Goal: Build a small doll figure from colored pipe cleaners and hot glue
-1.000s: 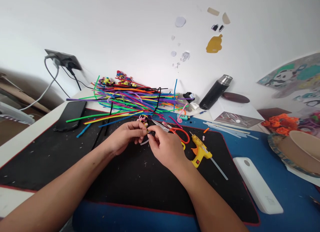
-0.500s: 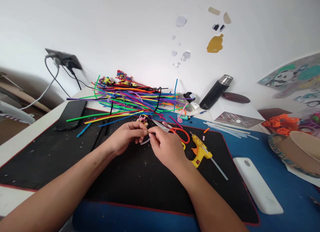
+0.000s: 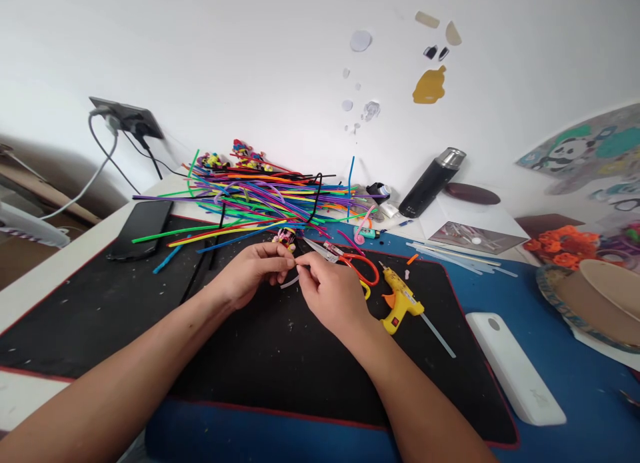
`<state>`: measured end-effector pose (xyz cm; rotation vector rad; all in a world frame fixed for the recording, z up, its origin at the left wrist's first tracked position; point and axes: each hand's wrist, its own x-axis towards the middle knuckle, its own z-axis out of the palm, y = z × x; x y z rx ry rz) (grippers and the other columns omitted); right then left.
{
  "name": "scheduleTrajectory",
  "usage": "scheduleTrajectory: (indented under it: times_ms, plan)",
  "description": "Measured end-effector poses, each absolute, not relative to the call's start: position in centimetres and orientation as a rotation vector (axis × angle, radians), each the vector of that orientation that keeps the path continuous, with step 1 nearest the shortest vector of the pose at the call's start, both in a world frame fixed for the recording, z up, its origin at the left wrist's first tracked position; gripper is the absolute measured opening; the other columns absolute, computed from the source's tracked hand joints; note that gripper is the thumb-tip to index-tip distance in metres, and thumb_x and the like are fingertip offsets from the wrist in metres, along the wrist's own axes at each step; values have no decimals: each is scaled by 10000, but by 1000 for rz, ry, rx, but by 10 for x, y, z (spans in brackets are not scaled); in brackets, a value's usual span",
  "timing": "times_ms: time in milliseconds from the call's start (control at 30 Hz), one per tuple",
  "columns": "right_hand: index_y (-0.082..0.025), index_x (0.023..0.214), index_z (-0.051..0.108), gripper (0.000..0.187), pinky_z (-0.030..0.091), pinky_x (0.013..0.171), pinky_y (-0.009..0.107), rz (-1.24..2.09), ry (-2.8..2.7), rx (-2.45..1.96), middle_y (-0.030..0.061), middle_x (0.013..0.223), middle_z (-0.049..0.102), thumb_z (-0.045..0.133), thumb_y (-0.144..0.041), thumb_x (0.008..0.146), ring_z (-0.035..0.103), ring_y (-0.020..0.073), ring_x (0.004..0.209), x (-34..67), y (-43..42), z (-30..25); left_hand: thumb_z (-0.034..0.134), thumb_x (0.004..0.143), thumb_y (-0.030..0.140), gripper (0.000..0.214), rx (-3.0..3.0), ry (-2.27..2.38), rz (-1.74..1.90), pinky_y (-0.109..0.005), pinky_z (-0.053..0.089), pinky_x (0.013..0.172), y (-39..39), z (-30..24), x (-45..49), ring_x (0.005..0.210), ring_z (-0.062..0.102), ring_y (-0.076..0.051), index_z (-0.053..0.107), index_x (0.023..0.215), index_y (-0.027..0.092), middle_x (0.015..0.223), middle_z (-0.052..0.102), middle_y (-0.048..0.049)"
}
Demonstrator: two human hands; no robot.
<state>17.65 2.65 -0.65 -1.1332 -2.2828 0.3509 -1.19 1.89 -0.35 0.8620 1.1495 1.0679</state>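
Note:
My left hand (image 3: 257, 270) and my right hand (image 3: 333, 286) meet fingertip to fingertip over the black mat (image 3: 280, 363). Both are closed in a pinch. Whatever lies between the fingertips is too small and too covered to name. Just beyond them sits a small pink, black and yellow figure (image 3: 286, 238). Scissors (image 3: 360, 262) with orange handles lie close to my right hand, blades pointing toward the figure. A yellow hot glue gun (image 3: 401, 300) rests to the right, a clear glue stick (image 3: 439, 336) protruding from its back.
A heap of colourful pipe cleaners (image 3: 270, 200) spreads along the back. At left lies a dark phone (image 3: 141, 230). A black thermos (image 3: 431, 183) leans at the back right, near loose glue sticks (image 3: 460, 258). A long white device (image 3: 517, 370) lies on the right.
Both hands stay in the same place with fingertips together. Only a very slight shift of the fingers and of the view shows.

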Motion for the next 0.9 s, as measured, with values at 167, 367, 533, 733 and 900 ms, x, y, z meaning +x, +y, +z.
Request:
scheduleTrajectory:
  times_ms: [167,367,533,733,900]
  plan:
    - [-219,1051,738,176,306,560,282,422,-2239,-1133,-19,640,674,567,-236,1016,572,148,529,176,26,-7,890,611,299,198,858,1140,1059,-239,401,521,18,-4,-12,525,535,-114,759,685,170,572,639,2]
    - [-207,1172,697,214,319,563,282,451,-2230,-1123,-22,655,676,563,-250,1012,590,157,538,174,25,-8,891,645,316,210,874,1110,1069,-242,401,520,19,-4,-14,525,527,-115,749,701,171,574,627,5]
    - [-217,1210,697,238,321,569,285,441,-2223,-1133,-25,659,684,566,-258,1016,602,160,545,175,25,-5,904,640,324,238,856,1107,1071,-239,404,520,18,-1,-14,525,528,-114,736,717,173,574,628,11]
    - [-215,1222,696,248,335,574,286,433,-2203,-1117,-22,658,687,562,-275,1023,605,163,544,175,24,-6,910,638,322,247,852,1094,1077,-235,399,514,18,0,-14,526,529,-112,730,716,171,570,626,13]
    - [-228,1203,699,231,349,577,282,447,-2200,-1116,-24,656,687,557,-280,1028,606,158,542,175,24,-5,906,641,317,239,846,1101,1092,-239,403,519,19,-2,-15,529,535,-115,736,727,173,584,628,14]
